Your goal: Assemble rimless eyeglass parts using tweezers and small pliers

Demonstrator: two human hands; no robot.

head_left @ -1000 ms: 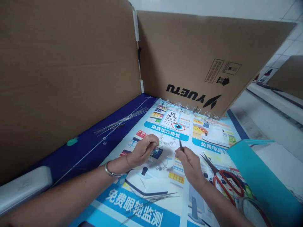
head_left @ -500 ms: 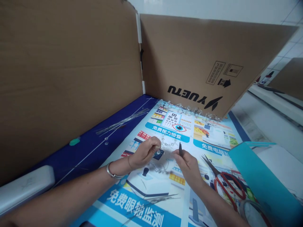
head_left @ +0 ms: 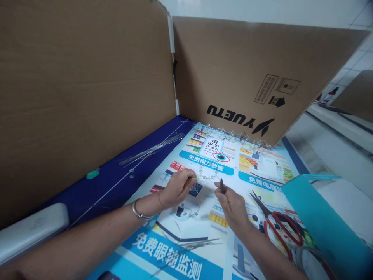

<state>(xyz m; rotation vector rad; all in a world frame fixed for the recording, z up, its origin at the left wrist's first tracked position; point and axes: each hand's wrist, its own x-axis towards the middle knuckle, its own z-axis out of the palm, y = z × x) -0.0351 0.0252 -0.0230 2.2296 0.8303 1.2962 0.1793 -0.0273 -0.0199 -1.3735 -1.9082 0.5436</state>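
My left hand, with a silver bangle at the wrist, is closed in a pinch on a thin beaded wire. Its loop of clear beads hangs just below the fingers. To the right, my right hand is closed round a dark, narrow tool whose tip points up; its kind cannot be made out. A fine wire seems to run between the two hands. Just beyond them, more clear beads on a wire lie on the printed sheet.
Red-handled scissors lie right of my right hand, beside a turquoise folder and a roll of tape. Loose wires lie in front, more wires at left. Beaded pieces line the cardboard wall.
The beaded loop under my left hand has swung slightly down and left. My right hand has turned a little, and its fingertips have shifted slightly. Both hands stay closed.
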